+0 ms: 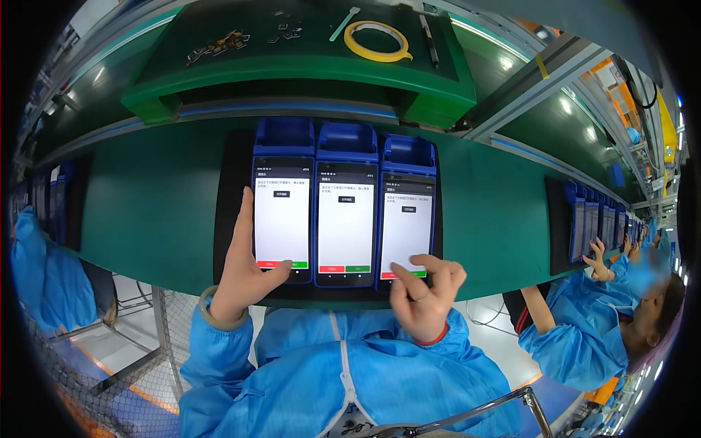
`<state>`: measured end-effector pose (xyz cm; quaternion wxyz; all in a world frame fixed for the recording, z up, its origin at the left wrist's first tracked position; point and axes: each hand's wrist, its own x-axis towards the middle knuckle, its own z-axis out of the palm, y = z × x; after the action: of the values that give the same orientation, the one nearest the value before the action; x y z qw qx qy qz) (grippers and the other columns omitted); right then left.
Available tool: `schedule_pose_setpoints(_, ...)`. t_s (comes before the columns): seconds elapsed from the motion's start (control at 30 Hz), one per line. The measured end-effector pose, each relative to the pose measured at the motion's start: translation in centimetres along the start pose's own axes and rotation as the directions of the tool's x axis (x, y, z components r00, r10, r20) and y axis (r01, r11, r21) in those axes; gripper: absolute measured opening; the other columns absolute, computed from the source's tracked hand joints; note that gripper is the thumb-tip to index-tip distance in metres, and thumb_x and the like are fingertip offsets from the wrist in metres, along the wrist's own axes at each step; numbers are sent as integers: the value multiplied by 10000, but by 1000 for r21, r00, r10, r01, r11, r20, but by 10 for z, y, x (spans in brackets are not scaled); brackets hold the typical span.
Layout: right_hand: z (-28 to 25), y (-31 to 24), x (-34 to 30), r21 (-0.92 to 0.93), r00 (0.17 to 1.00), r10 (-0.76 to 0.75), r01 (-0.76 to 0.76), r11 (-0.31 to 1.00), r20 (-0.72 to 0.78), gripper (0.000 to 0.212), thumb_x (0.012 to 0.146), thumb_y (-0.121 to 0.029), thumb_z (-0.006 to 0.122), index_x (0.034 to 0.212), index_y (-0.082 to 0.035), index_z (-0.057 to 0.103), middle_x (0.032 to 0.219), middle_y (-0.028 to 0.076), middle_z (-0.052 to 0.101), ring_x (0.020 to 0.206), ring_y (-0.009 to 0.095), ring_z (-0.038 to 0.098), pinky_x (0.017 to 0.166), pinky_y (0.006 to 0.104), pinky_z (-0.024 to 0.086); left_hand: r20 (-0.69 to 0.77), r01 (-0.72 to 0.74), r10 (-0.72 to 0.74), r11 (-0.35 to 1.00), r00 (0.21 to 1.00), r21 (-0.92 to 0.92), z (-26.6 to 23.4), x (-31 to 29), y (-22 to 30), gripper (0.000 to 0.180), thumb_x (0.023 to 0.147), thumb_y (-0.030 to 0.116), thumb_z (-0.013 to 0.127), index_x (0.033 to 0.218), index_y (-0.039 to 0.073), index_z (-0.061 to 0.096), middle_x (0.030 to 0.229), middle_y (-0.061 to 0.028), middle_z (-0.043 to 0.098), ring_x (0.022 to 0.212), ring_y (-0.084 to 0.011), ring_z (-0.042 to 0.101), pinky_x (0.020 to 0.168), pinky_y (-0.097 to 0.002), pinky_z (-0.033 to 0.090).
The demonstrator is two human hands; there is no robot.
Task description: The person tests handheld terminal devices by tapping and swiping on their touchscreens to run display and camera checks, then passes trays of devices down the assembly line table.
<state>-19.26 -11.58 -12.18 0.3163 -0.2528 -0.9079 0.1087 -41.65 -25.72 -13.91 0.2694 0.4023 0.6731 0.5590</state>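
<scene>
Three blue handheld payment terminals lie side by side on a black mat (234, 219), each with a lit white screen and red and green buttons at its lower end. Along the side of the left terminal (282, 219) lie the stretched fingers of my left hand (248, 266), its thumb over the green button. The middle terminal (345, 226) has no hand on it. Over the lower end of the right terminal (407, 226) is my right hand (427, 292), fingers bent and apart, with nothing in it; fingertips are at the screen, though contact cannot be told.
A green raised shelf (292, 80) stands behind, bearing a yellow tape roll (376, 41), a pen (428, 42), a pale green stick (344, 24) and small loose parts (219, 47). A co-worker (584, 321) in blue sits to the right beside more terminals (595, 223). Another blue sleeve (47, 270) is at left.
</scene>
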Motion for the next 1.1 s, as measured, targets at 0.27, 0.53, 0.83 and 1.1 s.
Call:
schedule_pose_setpoints(0.27, -4, 27, -12, 10, 980, 149, -149, 989, -131, 271, 657, 0, 634, 912, -71, 691, 934, 73, 570, 865, 235, 451, 770, 333, 381, -6, -16, 17, 994, 1000, 106, -1, -1, 0, 957, 689, 56, 619, 1446, -7, 36, 1378, -242, 320, 1258, -323, 394, 1025, -382, 341)
schedule_pose_setpoints(0.53, 7, 35, -8, 74, 974, 100, -86, 994, -204, 310, 666, 19, 614, 970, -39, 644, 902, 82, 566, 816, 228, 476, 726, 327, 383, 15, -26, 26, 1000, 1000, -11, -7, -1, 1, 944, 606, 16, 473, 1453, 5, 55, 1420, -245, 283, 1307, -334, 335, 1068, -397, 269)
schedule_pose_setpoints(0.83, 7, 38, -14, 156, 983, 63, -36, 987, -173, 288, 659, 21, 610, 934, -56, 646, 873, 81, 552, 766, 216, 467, 653, 324, 387, 41, 93, -86, 958, 996, -271, -9, 0, 13, 971, 575, 1, 452, 1460, 19, 53, 1440, -223, 271, 1326, -298, 315, 1087, -376, 221)
schedule_pose_setpoints(1.1, -2, 30, -24, 132, 991, 40, -23, 991, -131, 238, 631, -15, 641, 858, -81, 671, 863, 61, 541, 728, 204, 439, 634, 314, 368, 54, 83, -71, 959, 996, -271, -14, 1, 9, 986, 554, -2, 453, 1459, 16, 63, 1450, -219, 255, 1342, -296, 291, 1097, -372, 197)
